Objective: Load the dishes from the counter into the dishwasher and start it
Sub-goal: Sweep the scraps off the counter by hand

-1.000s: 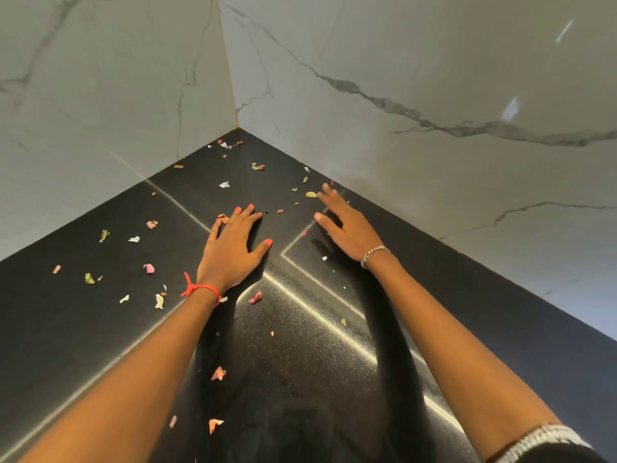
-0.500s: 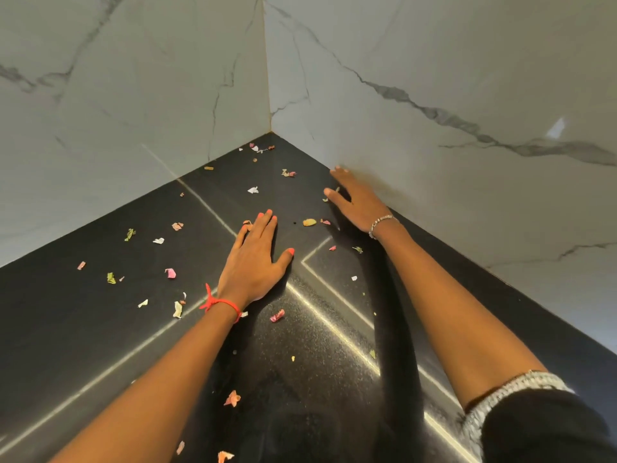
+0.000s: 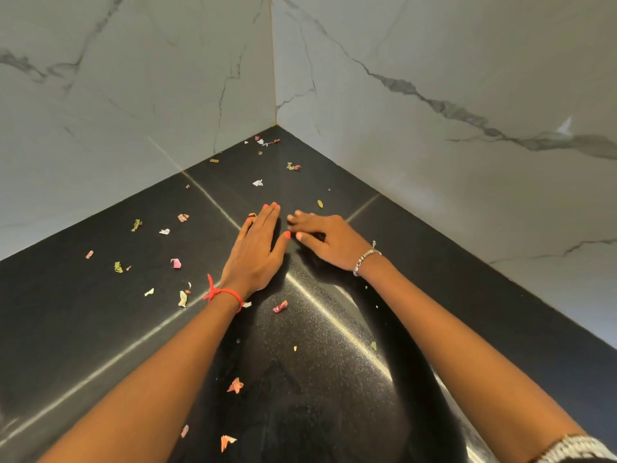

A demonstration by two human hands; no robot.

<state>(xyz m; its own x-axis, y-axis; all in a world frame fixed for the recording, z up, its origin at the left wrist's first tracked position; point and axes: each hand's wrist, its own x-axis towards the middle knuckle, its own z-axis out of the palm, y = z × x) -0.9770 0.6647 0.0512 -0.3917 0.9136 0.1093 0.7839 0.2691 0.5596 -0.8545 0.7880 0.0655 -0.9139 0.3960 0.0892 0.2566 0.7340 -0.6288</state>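
the left hand [image 3: 255,253] lies flat on the black table [image 3: 83,329], fingers straight and together, thumb tip just beside the right hand's fingertips. the right hand [image 3: 330,243] rests with fingers bent, tips down on the table; whether they pinch a scrap i cannot tell. small scraps [image 3: 176,263] lie scattered up to the corner of the marble walls [image 3: 133,95]. no dishes and no dishwasher are in view, so loading looks not yet begun. this seems a gathering of scraps: keep the left hand's edge tight to the surface as a stop, rake toward it in short strokes, and mind the seams [image 3: 213,202], where bits may lodge.
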